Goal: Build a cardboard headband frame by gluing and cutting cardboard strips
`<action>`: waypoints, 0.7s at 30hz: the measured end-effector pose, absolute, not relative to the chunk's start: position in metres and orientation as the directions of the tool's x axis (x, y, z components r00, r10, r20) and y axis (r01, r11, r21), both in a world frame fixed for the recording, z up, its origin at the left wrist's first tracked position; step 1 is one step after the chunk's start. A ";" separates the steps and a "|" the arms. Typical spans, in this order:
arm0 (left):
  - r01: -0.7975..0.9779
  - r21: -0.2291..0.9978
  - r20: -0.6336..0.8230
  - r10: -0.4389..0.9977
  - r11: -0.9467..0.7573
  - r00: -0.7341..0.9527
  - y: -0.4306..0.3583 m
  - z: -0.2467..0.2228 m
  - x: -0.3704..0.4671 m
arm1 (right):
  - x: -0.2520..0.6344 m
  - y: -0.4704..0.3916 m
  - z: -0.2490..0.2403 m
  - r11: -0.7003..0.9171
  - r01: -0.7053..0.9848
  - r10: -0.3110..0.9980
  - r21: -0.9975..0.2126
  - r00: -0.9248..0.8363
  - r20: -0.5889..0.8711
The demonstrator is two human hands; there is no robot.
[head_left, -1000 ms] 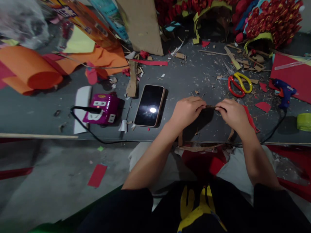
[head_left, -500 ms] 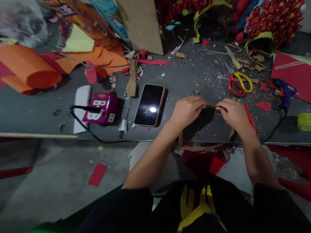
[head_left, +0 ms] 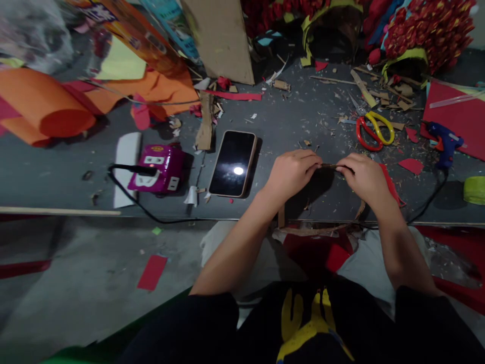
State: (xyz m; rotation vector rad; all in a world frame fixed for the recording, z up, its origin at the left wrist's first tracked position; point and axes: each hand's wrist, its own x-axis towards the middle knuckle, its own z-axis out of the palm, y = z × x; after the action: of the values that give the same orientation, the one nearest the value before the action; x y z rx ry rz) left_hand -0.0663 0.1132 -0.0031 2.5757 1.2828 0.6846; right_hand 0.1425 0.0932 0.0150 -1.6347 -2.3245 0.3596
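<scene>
Between both hands a thin brown strip (head_left: 329, 166) is held level, just above the table near its front edge. My left hand (head_left: 296, 169) pinches its left end and my right hand (head_left: 361, 174) pinches its right end; only a short middle length shows, and whether it is cardboard I cannot tell. Scissors (head_left: 375, 131) with one red and one yellow handle lie beyond my right hand. A red piece (head_left: 392, 184) sits beside that hand, partly covered by it. To the left of my left hand lies a phone (head_left: 234, 163) with a dark screen and a bright reflection.
A purple power socket block (head_left: 162, 169) with a black cable stands at left, near rolled orange paper (head_left: 41, 103). A blue glue gun (head_left: 445, 144) and green tape roll (head_left: 474, 190) are at right. Cardboard scraps (head_left: 394, 96) and red flower-like decorations (head_left: 428, 30) fill the back.
</scene>
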 end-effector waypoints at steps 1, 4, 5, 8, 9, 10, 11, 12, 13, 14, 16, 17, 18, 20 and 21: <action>0.707 0.360 0.319 0.792 -0.609 0.520 0.113 -0.003 -0.066 | 0.142 0.093 0.015 0.330 0.875 0.943 -0.354 -0.324 0.080; 0.711 0.358 0.317 0.795 -0.605 0.517 0.113 -0.003 -0.066 | 0.142 0.093 0.016 0.330 0.878 0.943 -0.347 -0.325 0.076; 0.713 0.355 0.317 0.796 -0.604 0.516 0.113 -0.003 -0.066 | 0.142 0.093 0.016 0.329 0.879 0.943 -0.346 -0.325 0.074; 0.716 0.347 0.319 0.794 -0.605 0.517 0.113 -0.004 -0.066 | 0.142 0.094 0.016 0.331 0.878 0.942 -0.344 -0.326 0.075; 0.716 0.345 0.322 0.793 -0.607 0.518 0.113 -0.004 -0.066 | 0.142 0.094 0.016 0.333 0.877 0.942 -0.346 -0.327 0.077; 0.715 0.343 0.326 0.791 -0.610 0.518 0.113 -0.004 -0.066 | 0.142 0.094 0.016 0.333 0.876 0.942 -0.348 -0.327 0.078; 0.713 0.342 0.329 0.789 -0.612 0.519 0.113 -0.004 -0.066 | 0.142 0.094 0.016 0.334 0.876 0.941 -0.349 -0.328 0.077; 0.712 0.342 0.331 0.788 -0.613 0.519 0.113 -0.003 -0.066 | 0.142 0.094 0.016 0.333 0.876 0.942 -0.349 -0.328 0.076; 0.711 0.343 0.333 0.787 -0.614 0.519 0.113 -0.003 -0.066 | 0.142 0.094 0.015 0.332 0.877 0.942 -0.347 -0.328 0.074; 0.709 0.345 0.333 0.786 -0.616 0.521 0.113 -0.003 -0.066 | 0.142 0.094 0.015 0.332 0.878 0.942 -0.345 -0.327 0.072; 0.707 0.346 0.332 0.785 -0.617 0.523 0.113 -0.003 -0.066 | 0.142 0.094 0.015 0.332 0.879 0.942 -0.341 -0.328 0.072; 0.707 0.346 0.332 0.785 -0.617 0.522 0.113 -0.003 -0.066 | 0.142 0.094 0.015 0.333 0.880 0.942 -0.340 -0.328 0.074; 0.707 0.345 0.332 0.785 -0.617 0.523 0.113 -0.003 -0.066 | 0.142 0.094 0.015 0.334 0.880 0.942 -0.339 -0.327 0.078; 0.708 0.342 0.333 0.784 -0.618 0.523 0.113 -0.004 -0.066 | 0.143 0.095 0.014 0.337 0.879 0.941 -0.338 -0.329 0.082; 0.708 0.341 0.337 0.784 -0.618 0.522 0.113 -0.004 -0.066 | 0.143 0.095 0.014 0.337 0.878 0.941 -0.339 -0.329 0.083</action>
State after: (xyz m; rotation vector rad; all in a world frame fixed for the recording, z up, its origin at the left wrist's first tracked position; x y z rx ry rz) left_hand -0.0662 0.1133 -0.0042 2.5968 1.2843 0.6989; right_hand 0.1427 0.0946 0.0143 -1.6342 -2.3397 0.3394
